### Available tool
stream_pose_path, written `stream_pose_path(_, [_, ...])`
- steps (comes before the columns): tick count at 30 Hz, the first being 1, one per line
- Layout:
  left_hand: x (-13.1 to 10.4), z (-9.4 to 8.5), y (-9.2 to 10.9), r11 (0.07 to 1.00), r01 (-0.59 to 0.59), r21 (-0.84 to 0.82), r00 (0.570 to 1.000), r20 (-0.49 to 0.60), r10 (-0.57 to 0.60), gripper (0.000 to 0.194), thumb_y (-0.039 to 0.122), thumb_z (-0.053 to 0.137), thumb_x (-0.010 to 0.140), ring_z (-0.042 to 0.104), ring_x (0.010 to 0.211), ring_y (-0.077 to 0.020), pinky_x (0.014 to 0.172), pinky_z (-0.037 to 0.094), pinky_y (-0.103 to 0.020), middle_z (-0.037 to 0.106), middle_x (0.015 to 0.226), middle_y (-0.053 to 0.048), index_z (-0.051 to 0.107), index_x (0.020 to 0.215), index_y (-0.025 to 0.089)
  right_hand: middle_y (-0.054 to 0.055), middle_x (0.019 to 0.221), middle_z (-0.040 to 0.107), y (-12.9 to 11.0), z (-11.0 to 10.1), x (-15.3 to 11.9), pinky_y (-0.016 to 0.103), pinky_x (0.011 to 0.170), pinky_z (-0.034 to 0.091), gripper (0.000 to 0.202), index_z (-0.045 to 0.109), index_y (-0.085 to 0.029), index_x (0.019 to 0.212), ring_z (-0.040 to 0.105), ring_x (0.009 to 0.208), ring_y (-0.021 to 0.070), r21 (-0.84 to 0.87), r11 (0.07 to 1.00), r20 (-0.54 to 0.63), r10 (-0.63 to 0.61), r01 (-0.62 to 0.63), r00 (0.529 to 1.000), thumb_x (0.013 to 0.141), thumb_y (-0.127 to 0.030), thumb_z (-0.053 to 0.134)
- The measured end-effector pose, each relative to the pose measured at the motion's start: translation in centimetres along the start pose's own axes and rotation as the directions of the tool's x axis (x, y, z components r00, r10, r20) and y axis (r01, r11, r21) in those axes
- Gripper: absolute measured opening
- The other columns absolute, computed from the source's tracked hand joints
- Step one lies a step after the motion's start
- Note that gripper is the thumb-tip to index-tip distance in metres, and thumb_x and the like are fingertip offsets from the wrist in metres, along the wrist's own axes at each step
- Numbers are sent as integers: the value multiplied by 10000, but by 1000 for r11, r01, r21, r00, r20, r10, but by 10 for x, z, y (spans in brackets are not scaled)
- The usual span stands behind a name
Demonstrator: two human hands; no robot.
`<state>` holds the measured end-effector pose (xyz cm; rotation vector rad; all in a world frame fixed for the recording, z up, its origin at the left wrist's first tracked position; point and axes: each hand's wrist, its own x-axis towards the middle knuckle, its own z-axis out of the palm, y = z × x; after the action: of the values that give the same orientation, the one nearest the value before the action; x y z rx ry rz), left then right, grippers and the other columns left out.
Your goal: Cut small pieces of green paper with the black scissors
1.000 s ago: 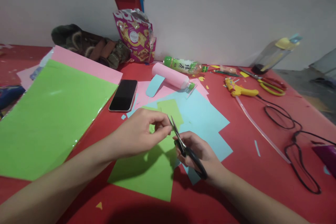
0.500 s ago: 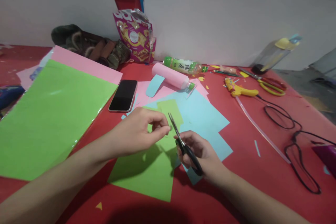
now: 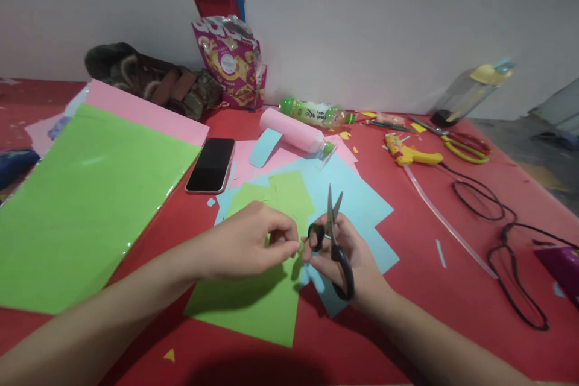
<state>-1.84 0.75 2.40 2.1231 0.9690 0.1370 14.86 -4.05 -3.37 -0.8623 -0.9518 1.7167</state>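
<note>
Watching from here: the relation that matters is scrap vs blades. Right hand (image 3: pixel 350 247) has the scissors (image 3: pixel 332 220), grip clamped round the black handles, blades parted in a narrow V. Long axis runs near-to-far: tips toward the desk (image 3: pixel 149 362)'s far edge, handles toward the near edge and a bit right, whole tool held up off the surface. Left hand (image 3: pixel 257 238): thumb and forefinger together, pinching a small green scrap (image 3: pixel 302 245), too tiny to read its shape. Scrap sits left of the scissors and nearer the near edge than the tips, beside the small handle loop, so the blades point past it, not at it. Left is the holding hand, but right fingertips are just beside it; can't tell if they touch it. Under both: green sheet (image 3: pixel 244 316) toward the near edge, blue sheet (image 3: pixel 362 205) spread to its right and farther back. Glue gun (image 3: pixel 416 155) is well apart, toward the desk's right edge.
</note>
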Motion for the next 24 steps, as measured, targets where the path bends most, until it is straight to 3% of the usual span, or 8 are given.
stream_pose_path(4, [1,7,-1,995,-85,59,991,111,78,201,167,423,745,404,489,-68,497,302,-169,463,500,32,555,597,133,-50,727,474,-3,2,0,220,587,392,387,406,-238,872,510,640,79,-31,999,-14,7,-8,1000,616,-205,695])
stream_pose_path(15, [3,10,-1,987,-154,50,977,154,144,198,173,432,752,488,565,-92,536,347,-170,581,607,-11,612,678,134,-51,696,454,-4,6,-2,201,550,372,371,390,-223,824,445,589,65,-191,981,7,27,-25,1000,595,-156,674])
stream_pose_path(24, [7,17,-4,983,-186,-4,981,61,186,120,159,453,736,468,555,-93,555,360,-189,534,586,4,567,728,123,-55,708,455,-3,4,1,216,574,389,374,394,-249,847,468,612,78,-101,994,-146,-51,36,988,612,-196,680])
